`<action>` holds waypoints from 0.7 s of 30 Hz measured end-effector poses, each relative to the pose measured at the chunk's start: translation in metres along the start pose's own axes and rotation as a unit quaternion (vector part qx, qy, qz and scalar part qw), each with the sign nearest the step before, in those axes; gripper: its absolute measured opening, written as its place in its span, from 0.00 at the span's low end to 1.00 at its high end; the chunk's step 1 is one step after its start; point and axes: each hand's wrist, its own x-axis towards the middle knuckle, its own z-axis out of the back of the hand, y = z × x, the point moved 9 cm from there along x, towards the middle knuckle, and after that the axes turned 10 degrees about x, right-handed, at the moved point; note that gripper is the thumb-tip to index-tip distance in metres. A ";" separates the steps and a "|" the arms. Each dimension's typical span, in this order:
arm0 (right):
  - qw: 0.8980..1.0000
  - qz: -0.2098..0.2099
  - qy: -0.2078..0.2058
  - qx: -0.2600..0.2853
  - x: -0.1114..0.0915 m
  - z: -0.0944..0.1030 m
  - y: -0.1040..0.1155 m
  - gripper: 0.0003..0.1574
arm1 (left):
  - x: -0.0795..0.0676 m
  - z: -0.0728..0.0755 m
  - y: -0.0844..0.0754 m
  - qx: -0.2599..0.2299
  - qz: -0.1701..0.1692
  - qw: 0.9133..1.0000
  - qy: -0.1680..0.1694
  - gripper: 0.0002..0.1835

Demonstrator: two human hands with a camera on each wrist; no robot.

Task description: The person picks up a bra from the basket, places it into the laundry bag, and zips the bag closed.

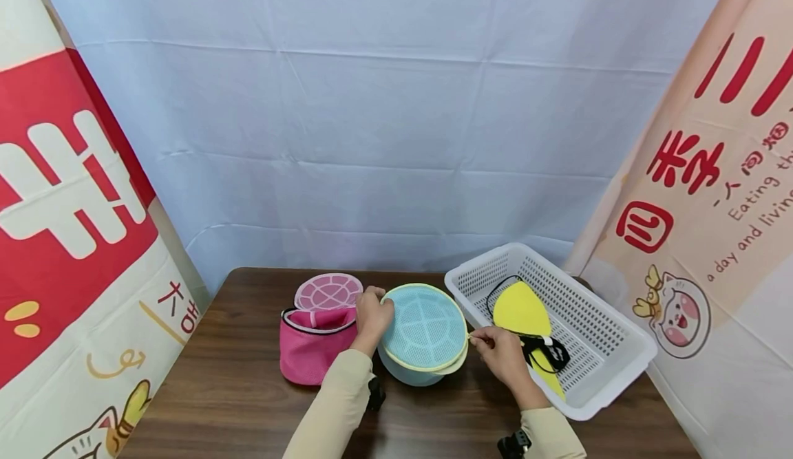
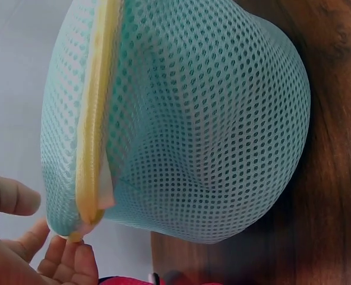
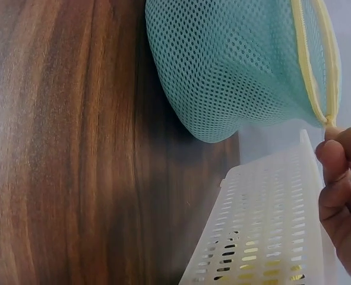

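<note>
A light-blue mesh laundry bag (image 1: 424, 325) with a yellow zipper rim stands upright, its round lid facing up. My left hand (image 1: 374, 313) grips the rim at the left, fingertips (image 2: 74, 261) curled at the edge where the yellow trim ends. At the opposite side of the rim, my right hand (image 1: 499, 350) pinches the small tab (image 3: 331, 126) where the zipper bands meet. The lid lies over the opening, with a gap showing between the yellow bands in the right wrist view. Left of it sits a pink mesh bag (image 1: 303, 356), its lid (image 1: 328, 291) flipped back.
A white perforated basket (image 1: 595, 307) stands right of the blue bag, close beside my right hand. In it lie a yellow piece (image 1: 520, 305) with black edging and a black cord bundle (image 1: 556, 354). The brown wooden table (image 1: 235, 383) ends at a pale cloth backdrop (image 1: 372, 135).
</note>
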 end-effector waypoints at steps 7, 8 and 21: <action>0.999 -0.002 0.008 -0.039 0.001 -0.001 0.004 0.06 | 0.001 -0.002 -0.007 0.003 -0.027 1.000 0.004 0.10; 0.999 -0.008 0.011 -0.047 0.000 -0.001 0.004 0.06 | 0.001 -0.002 -0.009 0.008 -0.034 0.999 0.003 0.10; 0.990 -0.011 0.018 -0.137 0.006 -0.004 0.005 0.08 | 0.017 -0.012 -0.049 0.101 -0.168 0.980 0.014 0.13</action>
